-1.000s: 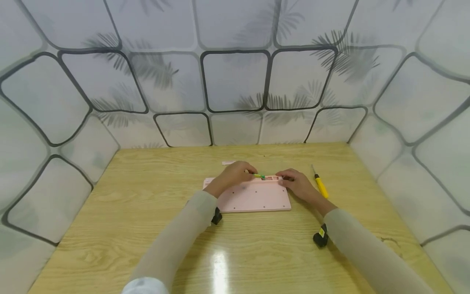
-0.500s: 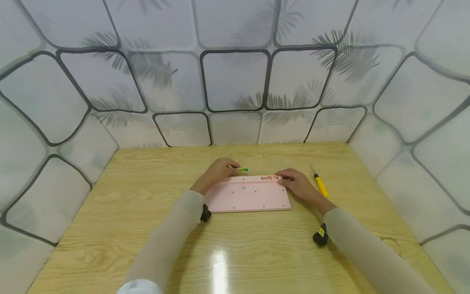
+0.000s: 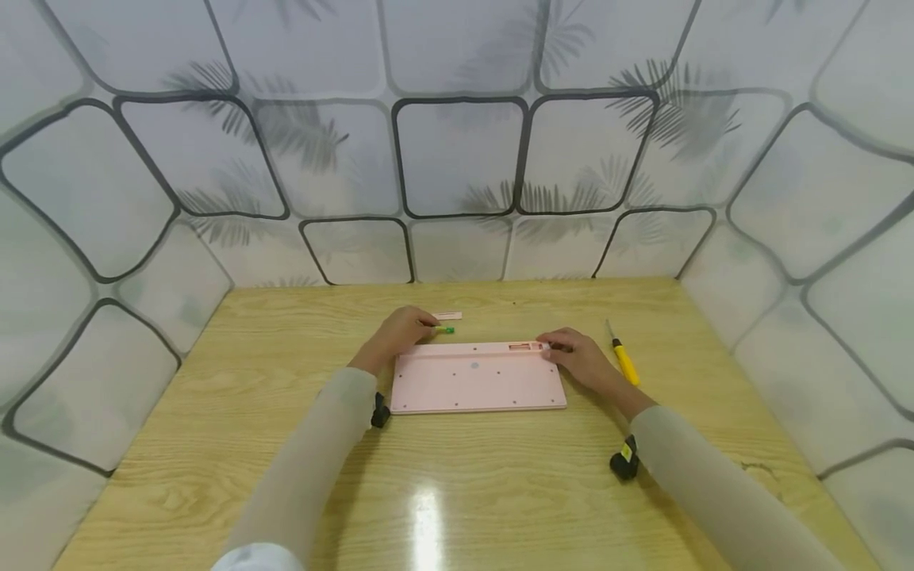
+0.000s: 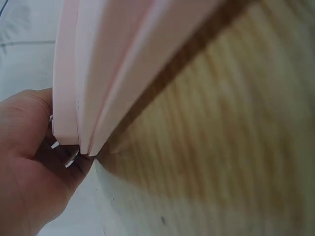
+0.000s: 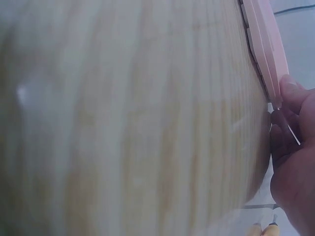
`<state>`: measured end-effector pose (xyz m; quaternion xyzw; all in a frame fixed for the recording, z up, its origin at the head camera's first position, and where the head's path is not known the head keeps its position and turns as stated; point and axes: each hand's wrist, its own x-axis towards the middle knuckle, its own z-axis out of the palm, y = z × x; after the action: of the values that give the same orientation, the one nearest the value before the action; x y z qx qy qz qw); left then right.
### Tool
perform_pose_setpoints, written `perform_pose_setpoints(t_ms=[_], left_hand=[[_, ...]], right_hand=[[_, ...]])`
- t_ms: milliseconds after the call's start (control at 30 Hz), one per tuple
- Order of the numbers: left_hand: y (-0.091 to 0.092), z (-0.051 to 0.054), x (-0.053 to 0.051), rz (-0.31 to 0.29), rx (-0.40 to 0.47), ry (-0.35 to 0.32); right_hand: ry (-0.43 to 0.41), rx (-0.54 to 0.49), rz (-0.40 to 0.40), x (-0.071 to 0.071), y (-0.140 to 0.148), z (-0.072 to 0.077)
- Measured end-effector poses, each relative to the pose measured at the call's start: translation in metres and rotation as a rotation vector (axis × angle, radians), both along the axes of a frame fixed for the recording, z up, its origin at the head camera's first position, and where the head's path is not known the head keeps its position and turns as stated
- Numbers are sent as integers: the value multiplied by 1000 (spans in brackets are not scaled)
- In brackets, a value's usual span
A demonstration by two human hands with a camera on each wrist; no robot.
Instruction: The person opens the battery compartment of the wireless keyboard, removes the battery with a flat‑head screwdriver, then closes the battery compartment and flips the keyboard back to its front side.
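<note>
A pink keyboard-like panel (image 3: 478,385) lies on the table, small dark dots over its face and an uncovered slot near its upper right corner. At that corner my right hand (image 3: 581,361) grips the edge, thumb on the pink surface (image 5: 268,44) and fingers behind it in the right wrist view. My left hand (image 3: 400,333), past the panel's upper left corner, pinches a small green-and-yellow cylinder (image 3: 446,329). In the left wrist view, the left hand (image 4: 34,157) is beside the panel's end (image 4: 66,98), its fingertips partly hidden.
A small pink strip (image 3: 448,316) lies on the table behind the cylinder. To the right of my right hand is a yellow-handled screwdriver (image 3: 625,363). Patterned fabric walls (image 3: 457,159) rise at the back and both sides of the wooden table (image 3: 514,492).
My left hand has moved left from the slot with the cylinder between its fingers, uncovering the slot and the panel's left part. The right hand has stayed at its corner.
</note>
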<state>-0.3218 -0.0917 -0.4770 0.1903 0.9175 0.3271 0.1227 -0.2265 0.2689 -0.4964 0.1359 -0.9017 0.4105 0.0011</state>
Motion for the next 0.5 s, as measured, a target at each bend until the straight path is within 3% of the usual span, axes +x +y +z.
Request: perform_pose_setpoints(t_ms=[267,500], left_hand=[[-6,-3,-1,12,-23,42],[-5,-4,-2,37,3,13]], right_hand=[[-5,2,2,-2,-1,-3],[-12,-1,-6,0,0,-1]])
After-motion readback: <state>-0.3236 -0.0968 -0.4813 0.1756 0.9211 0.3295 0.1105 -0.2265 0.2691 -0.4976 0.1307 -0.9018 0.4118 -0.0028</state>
